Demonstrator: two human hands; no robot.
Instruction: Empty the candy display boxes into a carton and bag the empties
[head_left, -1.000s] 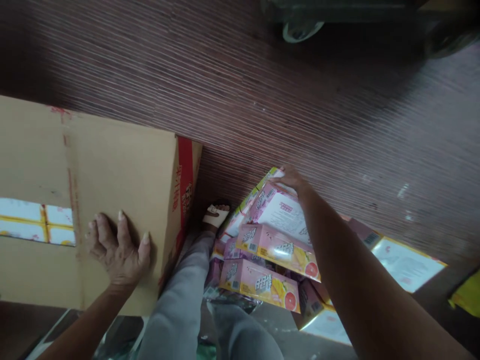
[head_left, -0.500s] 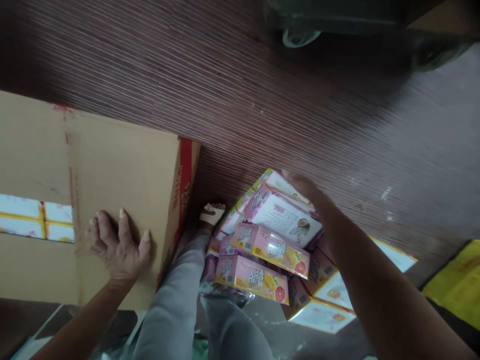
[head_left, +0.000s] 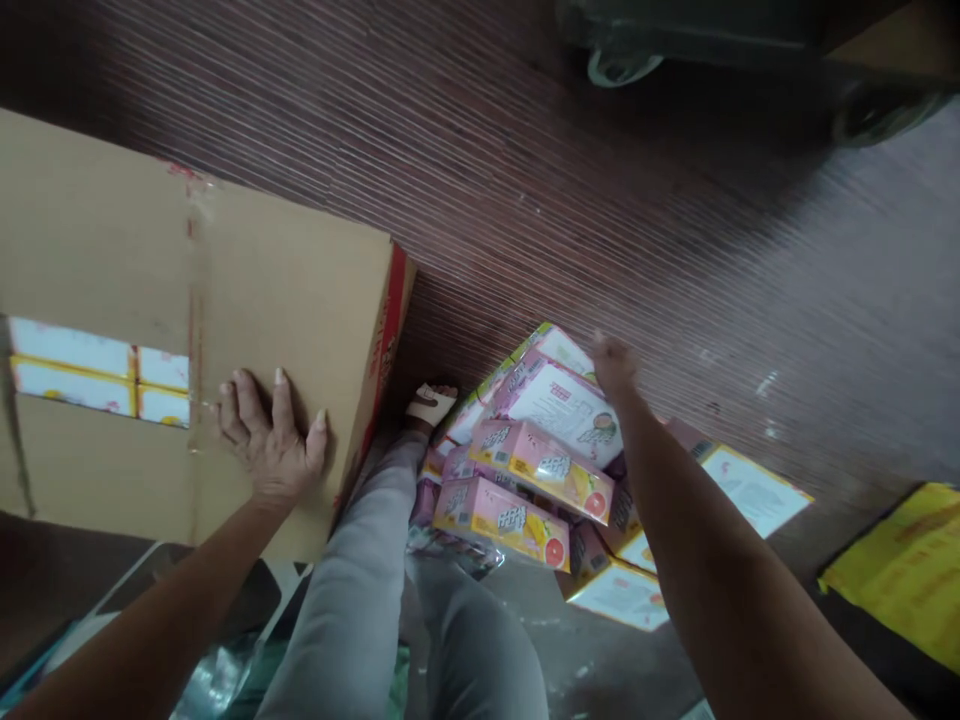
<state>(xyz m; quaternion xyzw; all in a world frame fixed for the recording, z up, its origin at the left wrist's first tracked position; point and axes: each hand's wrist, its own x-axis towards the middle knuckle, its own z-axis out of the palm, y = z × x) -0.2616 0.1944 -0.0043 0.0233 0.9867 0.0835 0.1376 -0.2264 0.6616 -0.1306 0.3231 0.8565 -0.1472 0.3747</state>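
My left hand (head_left: 271, 440) lies flat with fingers spread on top of a large taped cardboard box (head_left: 300, 270). Through a gap in its top, white cartons with yellow edges (head_left: 71, 360) show. Beyond my right forearm, my right hand (head_left: 616, 368) looks curled at the far right edge of a pile of drink packs. Whatever is in its fingers is hidden. The pile has a pink-and-white pack (head_left: 562, 410), two pink-yellow cartons with grapefruit pictures, the upper one (head_left: 544, 465) leaning over the lower one (head_left: 502, 520), and green-edged packs (head_left: 562, 345) behind.
My sandalled foot (head_left: 433, 403) stands between the box and the pile. White-and-yellow cartons (head_left: 754, 490) lie to the right of the pile. A yellow bag (head_left: 900, 575) is at the right edge. A dark wheeled cart (head_left: 690, 25) stands at the top right on the ribbed brown floor.
The view has shifted a little, and the cardboard box with my left hand on it appears further right and higher. My right hand has gone from stretched out to curled beside the pile.
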